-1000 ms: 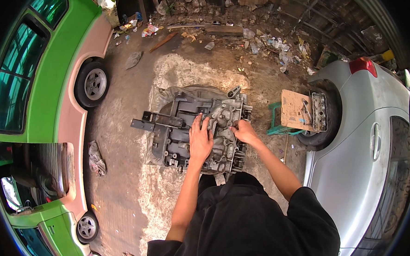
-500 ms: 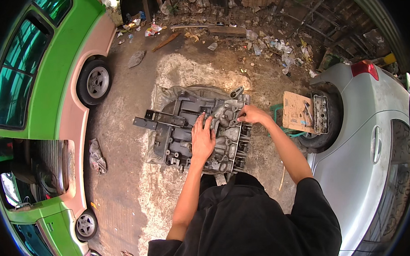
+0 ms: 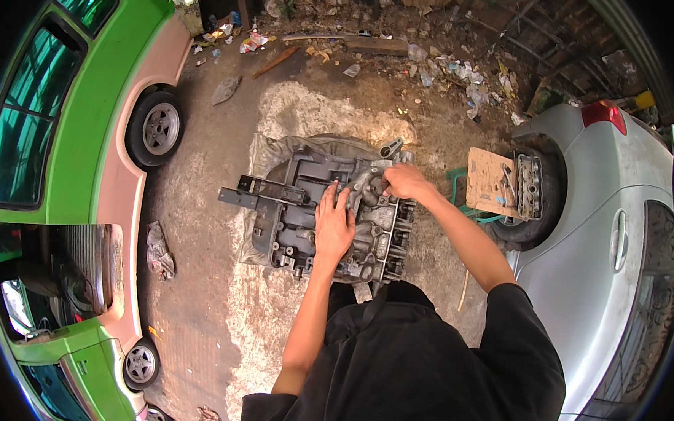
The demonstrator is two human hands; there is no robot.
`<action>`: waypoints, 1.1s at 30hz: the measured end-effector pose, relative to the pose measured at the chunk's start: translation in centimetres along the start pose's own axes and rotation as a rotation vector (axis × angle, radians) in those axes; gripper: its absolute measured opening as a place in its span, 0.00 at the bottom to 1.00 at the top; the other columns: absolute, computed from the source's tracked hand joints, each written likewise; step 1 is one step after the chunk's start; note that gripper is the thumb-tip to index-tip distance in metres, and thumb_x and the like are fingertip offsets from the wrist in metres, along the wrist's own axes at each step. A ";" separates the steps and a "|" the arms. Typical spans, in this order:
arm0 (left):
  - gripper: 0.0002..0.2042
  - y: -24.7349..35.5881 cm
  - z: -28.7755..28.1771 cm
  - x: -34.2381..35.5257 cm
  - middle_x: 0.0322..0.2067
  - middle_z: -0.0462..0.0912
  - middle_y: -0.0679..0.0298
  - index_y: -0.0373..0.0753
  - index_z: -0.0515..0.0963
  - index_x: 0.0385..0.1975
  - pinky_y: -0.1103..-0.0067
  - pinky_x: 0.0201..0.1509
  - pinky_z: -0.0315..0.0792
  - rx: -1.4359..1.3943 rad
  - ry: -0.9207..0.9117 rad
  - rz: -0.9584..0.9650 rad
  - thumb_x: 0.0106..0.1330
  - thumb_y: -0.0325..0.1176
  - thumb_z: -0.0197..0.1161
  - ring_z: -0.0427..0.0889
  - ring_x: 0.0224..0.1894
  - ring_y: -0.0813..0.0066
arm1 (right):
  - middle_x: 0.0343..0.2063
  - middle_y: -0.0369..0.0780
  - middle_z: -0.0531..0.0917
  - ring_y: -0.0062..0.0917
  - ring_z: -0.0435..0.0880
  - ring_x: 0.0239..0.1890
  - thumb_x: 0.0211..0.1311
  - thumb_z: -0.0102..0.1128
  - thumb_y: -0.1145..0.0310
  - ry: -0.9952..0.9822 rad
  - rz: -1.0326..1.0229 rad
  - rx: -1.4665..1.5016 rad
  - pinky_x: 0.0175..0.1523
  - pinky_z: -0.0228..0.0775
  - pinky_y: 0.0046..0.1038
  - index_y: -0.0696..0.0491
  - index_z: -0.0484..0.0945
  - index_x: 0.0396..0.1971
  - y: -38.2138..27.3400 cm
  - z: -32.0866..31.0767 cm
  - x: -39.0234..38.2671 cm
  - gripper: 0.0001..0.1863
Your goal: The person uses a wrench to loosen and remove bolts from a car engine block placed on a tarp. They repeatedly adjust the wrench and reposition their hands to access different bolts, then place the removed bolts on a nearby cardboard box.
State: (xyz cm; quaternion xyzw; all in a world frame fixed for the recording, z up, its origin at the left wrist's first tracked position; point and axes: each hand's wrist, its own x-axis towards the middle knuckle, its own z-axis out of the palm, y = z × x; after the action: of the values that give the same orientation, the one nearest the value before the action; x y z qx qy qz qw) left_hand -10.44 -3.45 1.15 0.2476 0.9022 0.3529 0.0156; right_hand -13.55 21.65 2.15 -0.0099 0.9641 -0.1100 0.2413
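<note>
A grey metal engine (image 3: pixel 304 217) lies in front of me with its many ports and bolts showing. My left hand (image 3: pixel 333 227) is laid on its middle, fingers stretched out and slightly apart. At the engine's far right corner, my right hand (image 3: pixel 406 182) has its fingers curled in against the metal. Whatever they pinch is hidden under them. Dark metal bars (image 3: pixel 256 196) stick out from the engine's left side. Just beyond my right hand, a short metal arm with a hole (image 3: pixel 392 147) juts from the far corner.
Beneath the engine is a grey cover over a tyre-like round shape (image 3: pixel 273 154). A green and pink van (image 3: pixel 121 214) stands left, a silver car (image 3: pixel 580 190) right. Cardboard (image 3: pixel 488 181) and a metal engine part (image 3: pixel 529 187) rest beside the car's wheel. Litter (image 3: pixel 467 78) lies by the far wall.
My right hand has shifted slightly left and away from me along the engine's corner, its fingers now more curled. My left hand stays in place on the engine.
</note>
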 end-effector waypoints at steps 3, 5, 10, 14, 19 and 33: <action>0.26 0.0 0.0 0.1 0.73 0.65 0.49 0.40 0.70 0.68 0.56 0.77 0.61 0.003 -0.004 0.005 0.68 0.26 0.62 0.64 0.74 0.44 | 0.39 0.52 0.89 0.46 0.87 0.50 0.63 0.75 0.56 0.017 0.055 -0.052 0.53 0.78 0.48 0.59 0.87 0.36 -0.6 0.4 -0.6 0.19; 0.27 0.1 0.0 0.1 0.73 0.65 0.49 0.40 0.69 0.68 0.56 0.77 0.60 0.005 -0.003 0.005 0.68 0.26 0.62 0.64 0.75 0.45 | 0.41 0.53 0.89 0.48 0.88 0.47 0.65 0.73 0.57 -0.005 0.118 -0.012 0.52 0.80 0.47 0.61 0.87 0.36 -0.8 1.0 -1.4 0.18; 0.27 0.2 -0.2 0.0 0.73 0.65 0.49 0.41 0.69 0.68 0.56 0.77 0.60 0.008 0.000 -0.006 0.68 0.26 0.62 0.64 0.75 0.44 | 0.24 0.56 0.83 0.44 0.87 0.30 0.70 0.66 0.63 0.038 0.259 0.493 0.38 0.74 0.47 0.67 0.75 0.25 -2.3 4.2 -3.9 0.21; 0.27 0.2 0.0 0.0 0.74 0.65 0.49 0.41 0.69 0.68 0.56 0.77 0.60 0.004 -0.004 -0.011 0.68 0.26 0.62 0.64 0.75 0.44 | 0.22 0.52 0.82 0.38 0.85 0.29 0.73 0.63 0.59 0.139 0.424 0.856 0.36 0.72 0.45 0.64 0.74 0.23 -4.3 6.6 -5.1 0.24; 0.27 0.2 -0.1 0.1 0.74 0.64 0.49 0.40 0.69 0.68 0.56 0.77 0.60 0.005 -0.013 -0.003 0.68 0.26 0.63 0.64 0.74 0.44 | 0.28 0.47 0.86 0.35 0.86 0.31 0.76 0.61 0.59 0.288 0.421 1.006 0.39 0.74 0.42 0.64 0.78 0.44 -5.1 7.4 -6.7 0.19; 0.27 0.1 0.0 -0.1 0.74 0.64 0.51 0.41 0.69 0.69 0.56 0.77 0.60 0.005 -0.012 -0.011 0.69 0.27 0.61 0.63 0.76 0.48 | 0.39 0.47 0.90 0.46 0.85 0.53 0.71 0.68 0.56 0.011 0.198 0.308 0.71 0.62 0.57 0.51 0.90 0.49 2.1 1.4 -3.3 0.16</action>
State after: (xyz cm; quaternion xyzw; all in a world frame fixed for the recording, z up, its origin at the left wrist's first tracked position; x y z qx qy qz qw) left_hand -10.33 -3.39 1.21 0.2448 0.9043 0.3490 0.0221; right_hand -9.89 23.67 2.05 0.1230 0.9334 -0.2322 0.2443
